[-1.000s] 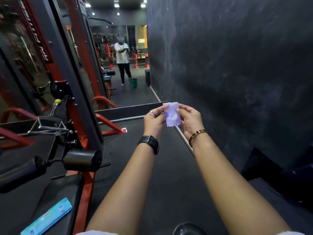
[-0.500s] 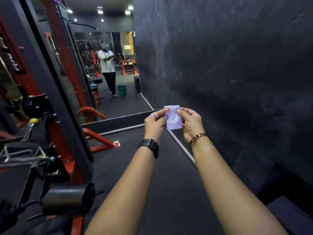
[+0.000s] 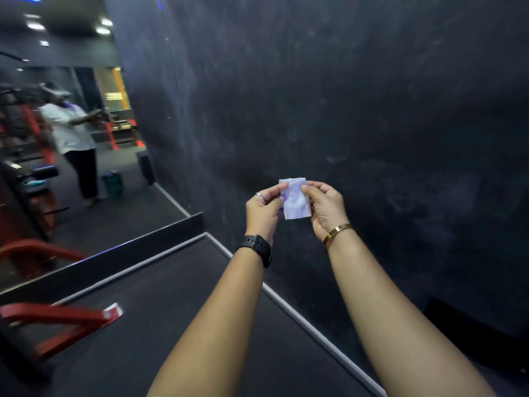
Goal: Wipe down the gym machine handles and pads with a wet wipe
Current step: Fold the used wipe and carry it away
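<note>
A small folded white wet wipe (image 3: 296,200) is held up in front of a dark wall. My left hand (image 3: 263,212) pinches its left edge; a ring and a black watch are on that side. My right hand (image 3: 325,207), with a gold bracelet at the wrist, pinches the wipe's right edge. Both arms are stretched forward at about chest height. Of the gym machine only a red base foot (image 3: 65,322) shows at the lower left; its handles and pads are out of view.
A dark wall (image 3: 372,110) fills the right side, close to my hands. A mirror (image 3: 71,156) on the left reflects a person, a green bucket (image 3: 113,181) and red machines. The floor (image 3: 171,325) is black rubber with a white strip along the wall.
The view has swung right, so the machine with its roller pads and the blue wipe packet have left the frame. Both hands still hold the wipe, which looks the same.
</note>
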Motion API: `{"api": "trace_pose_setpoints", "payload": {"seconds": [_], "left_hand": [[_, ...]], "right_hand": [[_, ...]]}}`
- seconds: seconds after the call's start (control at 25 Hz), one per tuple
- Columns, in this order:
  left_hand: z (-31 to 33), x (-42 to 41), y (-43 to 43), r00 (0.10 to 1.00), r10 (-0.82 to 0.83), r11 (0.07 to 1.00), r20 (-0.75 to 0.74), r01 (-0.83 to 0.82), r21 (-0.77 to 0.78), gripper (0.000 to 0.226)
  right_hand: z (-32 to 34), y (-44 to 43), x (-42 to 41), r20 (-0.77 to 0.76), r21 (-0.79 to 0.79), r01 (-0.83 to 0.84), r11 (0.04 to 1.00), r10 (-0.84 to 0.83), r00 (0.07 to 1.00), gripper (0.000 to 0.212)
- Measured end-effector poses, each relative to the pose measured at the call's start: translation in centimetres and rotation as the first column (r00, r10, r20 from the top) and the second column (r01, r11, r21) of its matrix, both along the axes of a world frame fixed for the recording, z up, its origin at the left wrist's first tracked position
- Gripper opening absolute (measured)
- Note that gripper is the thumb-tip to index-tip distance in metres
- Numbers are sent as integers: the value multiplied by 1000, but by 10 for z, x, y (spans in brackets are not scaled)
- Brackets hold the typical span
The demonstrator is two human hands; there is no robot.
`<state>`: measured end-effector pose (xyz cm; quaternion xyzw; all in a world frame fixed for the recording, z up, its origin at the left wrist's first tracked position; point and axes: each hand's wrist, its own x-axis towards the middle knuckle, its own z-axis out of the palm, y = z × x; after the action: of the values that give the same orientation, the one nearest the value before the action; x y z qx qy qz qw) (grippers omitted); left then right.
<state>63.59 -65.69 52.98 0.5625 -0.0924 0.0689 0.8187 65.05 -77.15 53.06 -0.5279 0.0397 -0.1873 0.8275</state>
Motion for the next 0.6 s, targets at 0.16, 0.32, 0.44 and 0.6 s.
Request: {"api": "trace_pose_setpoints", "payload": {"seconds": [0.16,0.32,0.44,0.6], "left_hand": [[-2,59,-44,986,-166,986,-14,166,-18,35],[-7,122,-96,922,-386,922,-30,386,-19,34],[-6,157,-134,820,-570,821,-40,571,12,31],[-5,172,-183,638,-768,636,-48,770,54,30]], "right_hand": [[-3,-46,40,2,-39,168,985,-168,986,13],[-12,-95,77,3,-26,391,920,-391,920,11],[-12,-121,89,-22,-9,576,818,-576,817,12],[-10,-147,74,-58,-25,770,637,-770,635,9]]}}
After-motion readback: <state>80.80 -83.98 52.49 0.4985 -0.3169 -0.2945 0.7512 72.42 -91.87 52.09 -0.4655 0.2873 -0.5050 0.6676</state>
